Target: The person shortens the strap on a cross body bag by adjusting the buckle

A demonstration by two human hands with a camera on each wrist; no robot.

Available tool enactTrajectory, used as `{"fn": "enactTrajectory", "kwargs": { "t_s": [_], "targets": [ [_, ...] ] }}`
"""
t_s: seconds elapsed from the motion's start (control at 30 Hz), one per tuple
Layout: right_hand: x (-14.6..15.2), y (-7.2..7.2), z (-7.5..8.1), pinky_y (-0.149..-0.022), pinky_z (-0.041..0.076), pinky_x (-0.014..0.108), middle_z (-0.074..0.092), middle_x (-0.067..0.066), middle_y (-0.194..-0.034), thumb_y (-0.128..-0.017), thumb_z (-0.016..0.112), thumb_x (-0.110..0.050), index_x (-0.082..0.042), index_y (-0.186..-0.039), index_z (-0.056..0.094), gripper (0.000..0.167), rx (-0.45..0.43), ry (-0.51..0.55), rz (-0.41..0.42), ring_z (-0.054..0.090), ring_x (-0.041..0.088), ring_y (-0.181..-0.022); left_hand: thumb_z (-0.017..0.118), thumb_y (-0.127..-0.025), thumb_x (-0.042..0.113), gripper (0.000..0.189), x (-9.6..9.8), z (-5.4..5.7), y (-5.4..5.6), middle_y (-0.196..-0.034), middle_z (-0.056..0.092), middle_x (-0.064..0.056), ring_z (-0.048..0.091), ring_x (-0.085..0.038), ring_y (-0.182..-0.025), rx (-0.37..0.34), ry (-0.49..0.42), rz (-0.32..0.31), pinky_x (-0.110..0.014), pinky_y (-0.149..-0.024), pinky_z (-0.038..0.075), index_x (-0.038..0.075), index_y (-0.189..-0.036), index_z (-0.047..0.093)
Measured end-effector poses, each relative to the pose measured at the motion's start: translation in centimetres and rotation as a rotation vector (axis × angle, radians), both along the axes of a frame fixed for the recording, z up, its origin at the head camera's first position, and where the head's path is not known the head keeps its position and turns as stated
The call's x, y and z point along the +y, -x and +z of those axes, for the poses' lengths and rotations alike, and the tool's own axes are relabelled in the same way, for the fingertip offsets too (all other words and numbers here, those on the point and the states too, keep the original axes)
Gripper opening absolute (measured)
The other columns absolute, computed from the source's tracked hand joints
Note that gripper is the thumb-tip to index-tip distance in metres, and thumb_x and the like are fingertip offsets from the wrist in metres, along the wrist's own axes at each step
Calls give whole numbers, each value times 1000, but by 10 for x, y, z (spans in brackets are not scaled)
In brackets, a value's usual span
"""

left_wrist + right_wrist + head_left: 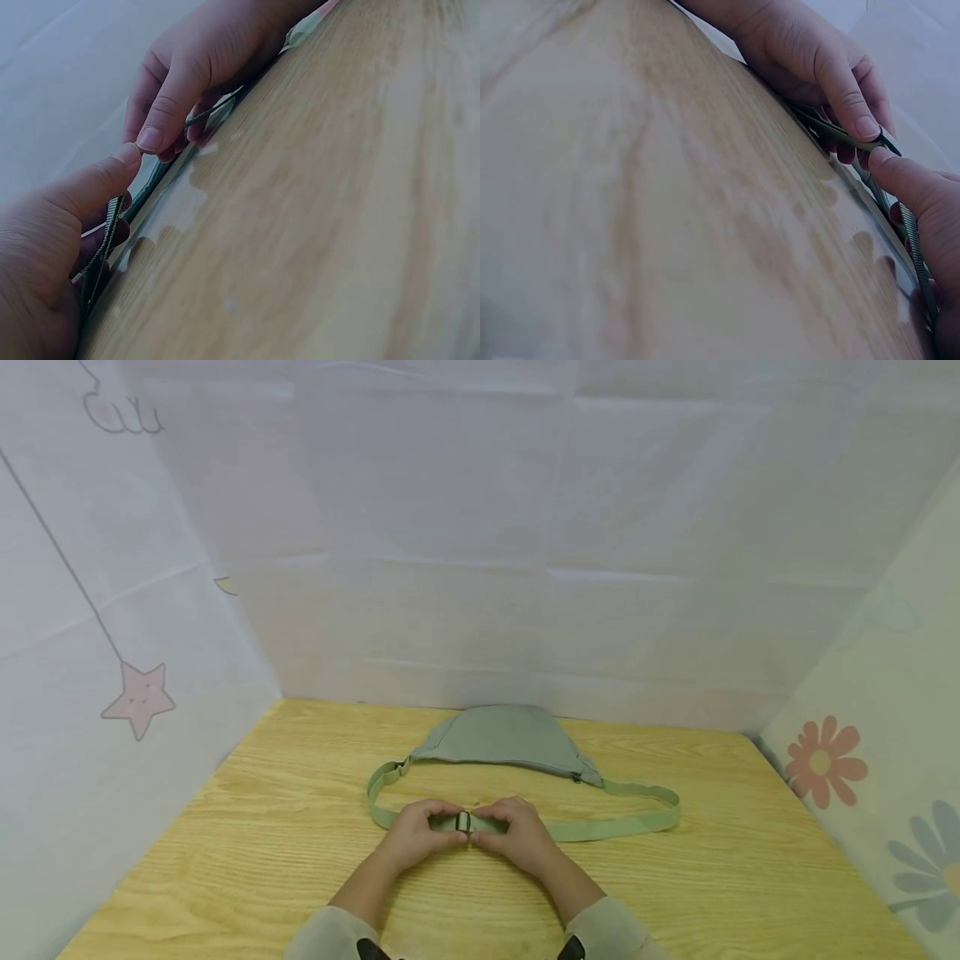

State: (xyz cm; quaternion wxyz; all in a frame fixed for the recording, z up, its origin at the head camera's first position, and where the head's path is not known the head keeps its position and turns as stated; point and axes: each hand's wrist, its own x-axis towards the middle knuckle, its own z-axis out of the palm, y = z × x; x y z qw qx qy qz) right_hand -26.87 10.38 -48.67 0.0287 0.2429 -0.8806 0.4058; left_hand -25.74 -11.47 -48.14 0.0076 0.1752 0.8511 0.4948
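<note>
A grey-green waist bag (498,735) lies at the back of the table, its light green strap (611,828) looping toward me. On the front stretch of strap is a dark slider buckle (463,822). Just left of that buckle, my left hand (414,837) pinches the strap between thumb and fingers. My right hand (521,837) pinches it from the other side, thumb and fingertips close to the buckle. Seen from the left wrist, the webbing (111,221) runs edge-on between the hands. The right wrist view has the thumb tips nearly meeting at the slider.
The wood-grain table (247,852) reaches back to a pale cloth wall (480,527). Side cloths carry a pink star (140,700) on the left and a red flower (821,762) on the right. A zipper pull (577,777) sits at the bag's right end.
</note>
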Motion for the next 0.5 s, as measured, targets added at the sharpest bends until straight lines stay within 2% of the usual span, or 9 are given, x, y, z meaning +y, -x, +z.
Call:
{"fn": "enactTrajectory", "kwargs": {
  "t_s": [0.17, 0.33, 0.5],
  "targets": [
    [0, 0, -1, -84, 47, 28, 71, -2, -107, -83, 78, -38, -17, -114, 74, 38, 36, 18, 40, 56, 17, -100, 82, -80, 28, 39, 1, 2, 0, -115, 71, -8, 62, -29, -113, -7, -14, -17, -45, -98, 47, 10, -113, 72],
    [0, 2, -4, -83, 49, 28, 71, 1, -105, -82, 76, -42, -14, -115, 73, 43, 102, 12, 76, 57, 15, -98, 82, -80, 29, 38, 2, 2, -1, -114, 72, -5, 64, -25, -111, -14, -29, -25, -38, -97, 49, 12, -113, 72],
    [0, 1, -3, -89, 48, 33, 69, -3, -110, -77, 78, -46, -17, -120, 71, 53, 36, -28, 51, 57, 16, -104, 82, -80, 27, 37, 1, 0, 0, -115, 72, -6, 64, -26, -112, -17, -39, -23, -38, -96, 49, 12, -113, 73]
  ]
}}
